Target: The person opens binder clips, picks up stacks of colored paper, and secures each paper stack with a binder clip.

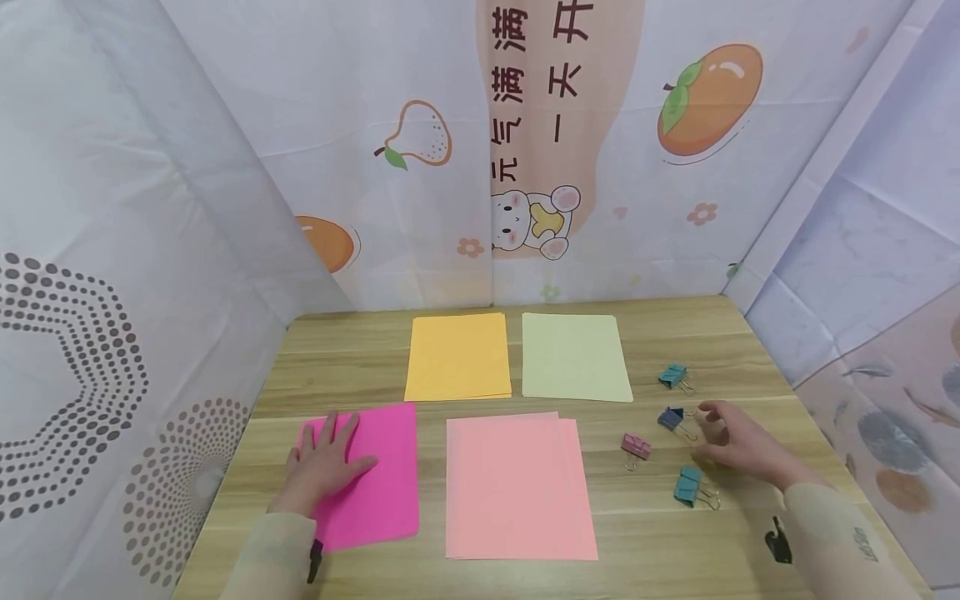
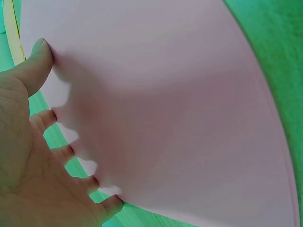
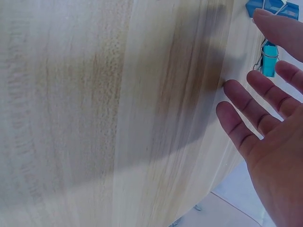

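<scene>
My left hand [image 1: 324,471] rests with fingers spread on a stack of bright magenta paper [image 1: 386,492]. In the left wrist view the fingertips touch the paper sheet [image 2: 189,123] near its edge, where it looks pale pink. At the right, my right hand [image 1: 742,442] has thumb and fingers parted around the wire handles of a navy binder clip [image 1: 670,417]. The right wrist view shows the fingers apart, holding nothing, with the thumb tip right beside the blue clip [image 3: 272,7]. A teal binder clip [image 1: 672,376] lies behind it, another teal clip [image 1: 687,487] in front.
A small pink binder clip [image 1: 636,446] lies left of the right hand. Light pink sheets [image 1: 517,492] are stacked mid-table, with orange sheets [image 1: 459,358] and pale green sheets [image 1: 576,358] behind. Printed curtains [image 1: 420,250] enclose the wooden table [image 1: 345,358] at the back and sides.
</scene>
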`<state>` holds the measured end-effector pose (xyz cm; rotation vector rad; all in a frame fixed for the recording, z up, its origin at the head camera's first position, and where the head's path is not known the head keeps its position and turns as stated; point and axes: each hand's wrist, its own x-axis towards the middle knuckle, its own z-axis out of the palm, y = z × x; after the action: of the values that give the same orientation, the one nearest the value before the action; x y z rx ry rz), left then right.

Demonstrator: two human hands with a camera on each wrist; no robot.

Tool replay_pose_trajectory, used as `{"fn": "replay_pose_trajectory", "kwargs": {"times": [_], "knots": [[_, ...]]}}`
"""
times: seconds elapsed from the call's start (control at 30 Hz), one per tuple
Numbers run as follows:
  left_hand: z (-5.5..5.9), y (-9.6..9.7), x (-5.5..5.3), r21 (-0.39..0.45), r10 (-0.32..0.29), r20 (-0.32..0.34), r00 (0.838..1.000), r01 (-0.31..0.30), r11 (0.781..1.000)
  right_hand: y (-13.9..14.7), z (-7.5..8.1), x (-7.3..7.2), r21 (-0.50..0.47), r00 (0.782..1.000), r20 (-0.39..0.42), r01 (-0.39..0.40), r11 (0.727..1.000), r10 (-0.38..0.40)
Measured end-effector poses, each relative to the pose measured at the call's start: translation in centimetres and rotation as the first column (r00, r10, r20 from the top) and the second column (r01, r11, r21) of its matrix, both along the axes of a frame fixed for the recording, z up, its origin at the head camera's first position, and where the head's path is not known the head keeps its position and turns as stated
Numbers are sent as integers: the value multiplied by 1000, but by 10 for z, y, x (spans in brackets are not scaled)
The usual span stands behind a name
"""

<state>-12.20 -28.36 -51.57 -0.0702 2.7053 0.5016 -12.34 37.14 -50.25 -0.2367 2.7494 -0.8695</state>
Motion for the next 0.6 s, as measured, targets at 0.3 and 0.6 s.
{"fn": "replay_pose_trajectory", "kwargs": {"times": [0.3,0.6], "knots": [[-2,0,-1,-17,0,-5,1000,0,1000,-1,-5,-5,-9,999,-13,-32,999,32],[-3,-1,-3,-37,4,-9,1000,-4,999,-3,-5,-7,6,998,-38,-48,999,48]]}}
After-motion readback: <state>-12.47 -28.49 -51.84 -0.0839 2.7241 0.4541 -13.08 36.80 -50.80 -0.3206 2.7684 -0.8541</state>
